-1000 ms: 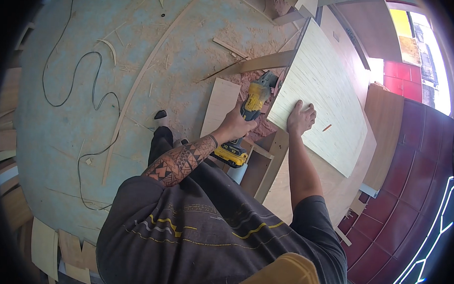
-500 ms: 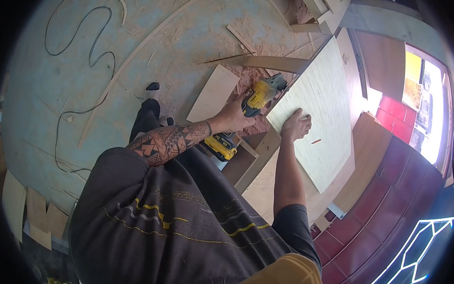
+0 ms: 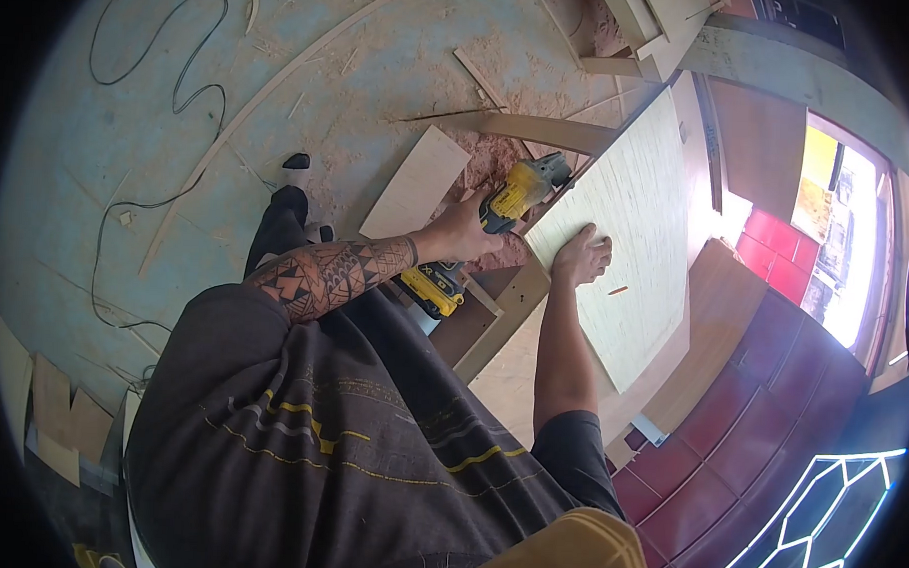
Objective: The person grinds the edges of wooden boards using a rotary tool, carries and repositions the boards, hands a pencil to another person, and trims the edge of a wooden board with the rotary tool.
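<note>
My left hand (image 3: 466,229), on the tattooed arm, is wrapped round the handle of a yellow and black cordless jigsaw (image 3: 513,194). Its battery (image 3: 429,288) shows behind my wrist. The jigsaw's front end is at the left edge of a pale plywood sheet (image 3: 642,205); the blade is hidden. My right hand (image 3: 581,256) lies on the sheet near its lower left corner, fingers bent and apart, pressing on the surface. A short orange-brown pencil (image 3: 619,291) lies on the sheet just right of that hand.
Below the sheet is a larger board on a wooden frame (image 3: 509,311). A loose plywood offcut (image 3: 415,182) lies on the floor beside sawdust (image 3: 494,165). Wood strips (image 3: 271,97) and a black cable (image 3: 220,126) cross the floor. Dark red panels (image 3: 740,424) stand at right.
The whole view has shifted slightly. The jigsaw, the plywood sheet and both hands keep nearly the same places relative to each other.
</note>
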`<action>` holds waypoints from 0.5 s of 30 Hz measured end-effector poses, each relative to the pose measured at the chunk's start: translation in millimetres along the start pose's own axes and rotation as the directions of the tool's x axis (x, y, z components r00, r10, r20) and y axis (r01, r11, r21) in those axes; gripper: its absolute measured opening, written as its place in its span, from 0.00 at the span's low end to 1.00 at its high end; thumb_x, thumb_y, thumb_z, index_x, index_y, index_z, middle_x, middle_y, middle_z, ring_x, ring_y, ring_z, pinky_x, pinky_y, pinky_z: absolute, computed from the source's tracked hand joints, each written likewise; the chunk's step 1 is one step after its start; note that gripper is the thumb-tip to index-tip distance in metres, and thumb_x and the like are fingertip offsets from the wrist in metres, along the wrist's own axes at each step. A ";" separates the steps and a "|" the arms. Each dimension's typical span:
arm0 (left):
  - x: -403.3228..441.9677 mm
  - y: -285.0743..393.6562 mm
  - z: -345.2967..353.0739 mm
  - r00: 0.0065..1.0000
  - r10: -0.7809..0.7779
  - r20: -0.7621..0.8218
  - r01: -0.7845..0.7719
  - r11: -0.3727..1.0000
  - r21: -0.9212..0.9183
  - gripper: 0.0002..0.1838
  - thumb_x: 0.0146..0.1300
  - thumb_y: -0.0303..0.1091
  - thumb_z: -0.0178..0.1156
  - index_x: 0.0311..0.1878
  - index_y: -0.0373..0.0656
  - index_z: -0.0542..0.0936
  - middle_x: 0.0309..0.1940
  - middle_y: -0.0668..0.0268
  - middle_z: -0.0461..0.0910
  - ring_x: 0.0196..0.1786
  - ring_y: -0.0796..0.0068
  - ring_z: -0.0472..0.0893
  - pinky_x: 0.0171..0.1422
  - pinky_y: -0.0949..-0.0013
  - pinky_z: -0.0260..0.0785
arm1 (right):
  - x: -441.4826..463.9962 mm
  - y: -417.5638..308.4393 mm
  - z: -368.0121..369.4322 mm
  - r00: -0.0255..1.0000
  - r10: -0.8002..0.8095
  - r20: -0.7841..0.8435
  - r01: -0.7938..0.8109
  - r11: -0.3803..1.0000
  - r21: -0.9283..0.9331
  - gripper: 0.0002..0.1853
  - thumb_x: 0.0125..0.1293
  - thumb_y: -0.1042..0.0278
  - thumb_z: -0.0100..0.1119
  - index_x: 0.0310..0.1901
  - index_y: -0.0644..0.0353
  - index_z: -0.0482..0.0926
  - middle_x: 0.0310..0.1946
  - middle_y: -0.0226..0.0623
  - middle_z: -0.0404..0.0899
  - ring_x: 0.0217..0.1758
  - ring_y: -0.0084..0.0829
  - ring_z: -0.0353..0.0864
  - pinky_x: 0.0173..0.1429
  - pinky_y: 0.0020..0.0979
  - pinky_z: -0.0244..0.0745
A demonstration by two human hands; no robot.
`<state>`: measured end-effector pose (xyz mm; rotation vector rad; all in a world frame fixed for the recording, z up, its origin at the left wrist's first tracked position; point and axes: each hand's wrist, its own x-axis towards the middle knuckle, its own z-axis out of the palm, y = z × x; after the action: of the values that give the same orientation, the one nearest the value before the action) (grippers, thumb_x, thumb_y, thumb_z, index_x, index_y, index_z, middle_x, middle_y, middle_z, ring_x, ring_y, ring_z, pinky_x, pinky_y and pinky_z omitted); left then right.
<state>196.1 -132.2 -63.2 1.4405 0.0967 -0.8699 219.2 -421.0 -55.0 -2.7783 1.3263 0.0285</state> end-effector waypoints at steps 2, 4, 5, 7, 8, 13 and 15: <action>1.7 -1.9 1.4 1.000 0.016 0.000 -0.016 1.000 -0.011 0.45 0.61 0.45 0.75 0.76 0.34 0.67 0.62 0.41 0.84 0.64 0.44 0.87 0.70 0.51 0.79 | -3.0 -1.0 -3.2 1.000 0.001 -0.002 -0.001 1.000 0.005 0.44 0.82 0.33 0.49 0.84 0.60 0.60 0.85 0.56 0.57 0.87 0.59 0.57 0.87 0.58 0.55; 2.3 -3.4 2.3 0.999 0.032 -0.004 -0.033 0.999 -0.024 0.44 0.61 0.45 0.76 0.75 0.35 0.69 0.61 0.42 0.85 0.64 0.45 0.87 0.71 0.51 0.78 | -8.8 -1.1 -5.2 1.000 -0.002 0.009 0.001 1.000 0.027 0.44 0.81 0.33 0.50 0.84 0.60 0.60 0.85 0.56 0.57 0.88 0.58 0.55 0.88 0.58 0.53; 2.8 -3.4 2.4 0.999 0.045 -0.013 -0.045 0.998 -0.039 0.43 0.61 0.45 0.76 0.74 0.35 0.70 0.61 0.43 0.85 0.64 0.46 0.87 0.71 0.51 0.78 | -12.1 -1.5 -6.3 1.000 0.009 0.003 -0.009 0.999 0.032 0.44 0.81 0.33 0.50 0.84 0.60 0.60 0.85 0.56 0.57 0.88 0.58 0.55 0.88 0.58 0.53; 2.7 -2.1 5.2 0.997 0.069 -0.031 -0.070 0.996 -0.046 0.38 0.63 0.41 0.74 0.72 0.35 0.70 0.50 0.51 0.86 0.47 0.57 0.88 0.53 0.56 0.81 | -16.2 -0.6 -7.4 1.000 -0.002 0.009 0.002 0.999 0.050 0.44 0.81 0.33 0.50 0.85 0.59 0.60 0.85 0.55 0.57 0.89 0.57 0.53 0.89 0.57 0.50; 2.6 -0.8 5.9 0.994 0.088 -0.060 -0.091 0.994 -0.062 0.34 0.65 0.36 0.72 0.70 0.35 0.70 0.39 0.59 0.86 0.29 0.68 0.89 0.36 0.61 0.84 | -18.0 0.3 -7.5 1.000 0.013 0.000 -0.013 0.998 0.060 0.44 0.81 0.33 0.50 0.85 0.59 0.60 0.85 0.55 0.57 0.89 0.57 0.53 0.89 0.57 0.50; 4.0 0.5 2.7 0.995 0.094 -0.033 -0.094 0.995 -0.012 0.33 0.65 0.34 0.71 0.70 0.35 0.70 0.38 0.60 0.86 0.29 0.69 0.88 0.35 0.62 0.82 | -31.8 9.5 -9.3 1.000 -0.014 0.005 0.014 0.995 0.096 0.45 0.81 0.33 0.51 0.85 0.60 0.60 0.86 0.56 0.55 0.90 0.55 0.50 0.90 0.56 0.47; 2.2 4.5 1.9 0.994 0.104 -0.020 -0.104 0.995 0.001 0.34 0.64 0.34 0.70 0.70 0.35 0.70 0.38 0.60 0.86 0.29 0.69 0.88 0.35 0.62 0.82 | -33.6 12.6 -5.4 0.999 -0.009 -0.036 0.013 0.995 0.098 0.45 0.80 0.33 0.51 0.84 0.59 0.61 0.85 0.55 0.57 0.89 0.56 0.52 0.90 0.56 0.48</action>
<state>199.4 -135.3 -60.4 1.4419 0.0360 -0.7705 188.2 -403.2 -48.7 -2.7163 1.2830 -0.0847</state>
